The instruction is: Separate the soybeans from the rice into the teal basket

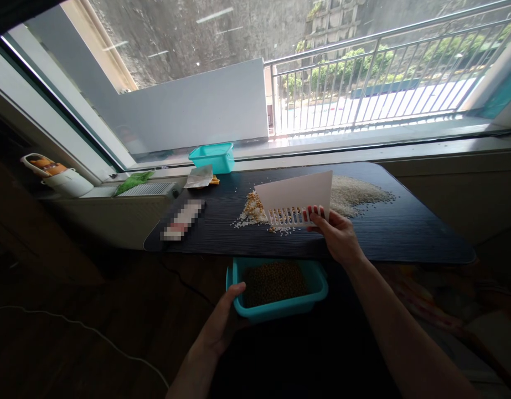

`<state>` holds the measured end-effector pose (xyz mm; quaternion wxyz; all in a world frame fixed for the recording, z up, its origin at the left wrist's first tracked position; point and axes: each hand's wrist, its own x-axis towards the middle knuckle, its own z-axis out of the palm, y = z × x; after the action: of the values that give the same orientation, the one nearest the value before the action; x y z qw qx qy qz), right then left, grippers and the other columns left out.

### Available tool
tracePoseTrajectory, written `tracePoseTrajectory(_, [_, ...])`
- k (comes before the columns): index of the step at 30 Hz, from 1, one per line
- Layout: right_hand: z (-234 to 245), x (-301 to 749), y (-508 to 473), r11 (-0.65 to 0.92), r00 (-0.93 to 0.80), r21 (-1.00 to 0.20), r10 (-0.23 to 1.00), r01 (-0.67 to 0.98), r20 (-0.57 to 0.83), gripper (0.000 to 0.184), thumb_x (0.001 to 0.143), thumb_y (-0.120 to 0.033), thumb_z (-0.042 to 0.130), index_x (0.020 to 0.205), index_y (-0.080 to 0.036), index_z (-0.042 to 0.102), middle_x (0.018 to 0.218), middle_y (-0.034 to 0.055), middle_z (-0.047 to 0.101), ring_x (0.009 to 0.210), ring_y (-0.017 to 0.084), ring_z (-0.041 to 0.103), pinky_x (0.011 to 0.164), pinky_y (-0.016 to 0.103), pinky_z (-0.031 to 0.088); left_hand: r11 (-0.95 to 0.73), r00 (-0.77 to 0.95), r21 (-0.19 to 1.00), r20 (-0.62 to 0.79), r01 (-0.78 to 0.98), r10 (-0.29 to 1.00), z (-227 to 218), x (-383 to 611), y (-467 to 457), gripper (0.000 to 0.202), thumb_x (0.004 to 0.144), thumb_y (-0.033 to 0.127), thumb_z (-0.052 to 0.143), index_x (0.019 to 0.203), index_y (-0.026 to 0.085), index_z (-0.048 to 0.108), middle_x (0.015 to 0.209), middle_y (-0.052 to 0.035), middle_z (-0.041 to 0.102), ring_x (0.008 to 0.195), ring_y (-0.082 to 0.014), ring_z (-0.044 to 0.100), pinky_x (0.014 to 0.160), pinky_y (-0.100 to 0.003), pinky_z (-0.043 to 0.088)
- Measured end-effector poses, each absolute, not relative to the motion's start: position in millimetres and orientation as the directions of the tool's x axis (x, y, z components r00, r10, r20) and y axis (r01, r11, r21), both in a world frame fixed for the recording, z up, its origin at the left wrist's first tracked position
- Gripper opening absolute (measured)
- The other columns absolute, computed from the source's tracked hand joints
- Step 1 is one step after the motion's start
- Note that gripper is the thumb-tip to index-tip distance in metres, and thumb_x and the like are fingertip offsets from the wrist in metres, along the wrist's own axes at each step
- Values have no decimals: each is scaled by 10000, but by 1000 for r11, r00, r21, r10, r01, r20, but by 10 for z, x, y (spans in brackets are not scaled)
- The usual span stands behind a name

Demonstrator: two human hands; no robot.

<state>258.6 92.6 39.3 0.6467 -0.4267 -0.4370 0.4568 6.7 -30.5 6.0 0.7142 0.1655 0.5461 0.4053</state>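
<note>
Right hand pinches slotted white sheet, lower right corner, at mixed white-yellow grains on worktop. Left hand grips left end of teal tub, below worktop edge.

Dark tabletop, fine-lined. White grain heap toward 2 o'clock, strays around it. Yellow-and-white grain mix inward of 9. Pale packet at 10. 1 blurred-out object at 9, further out.
</note>
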Motion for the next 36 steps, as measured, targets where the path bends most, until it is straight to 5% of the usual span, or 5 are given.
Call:
tracePoseTrajectory(23, [372, 2609, 937, 215, 238, -954, 957, -210, 163, 311, 621, -473, 833, 817, -238, 774, 845, 15, 766, 799, 207, 707, 574, 289, 578, 605, 66, 694, -634, -391, 770, 159, 96, -322, 583, 857, 402, 598, 1371, 144, 499, 1289, -153, 639, 1165, -306, 613, 881, -419, 559])
tracePoseTrajectory(36, [399, 2600, 911, 218, 116, -958, 973, -185, 199, 339, 631, -524, 821, 835, -256, 790, 882, 18, 773, 824, 217, 710, 607, 312, 605, 607, 52, 679, -648, -413, 760, 96, 69, -291, 552, 853, 376, 611, 1345, 138, 529, 1262, -150, 661, 1151, -301, 625, 864, -403, 567])
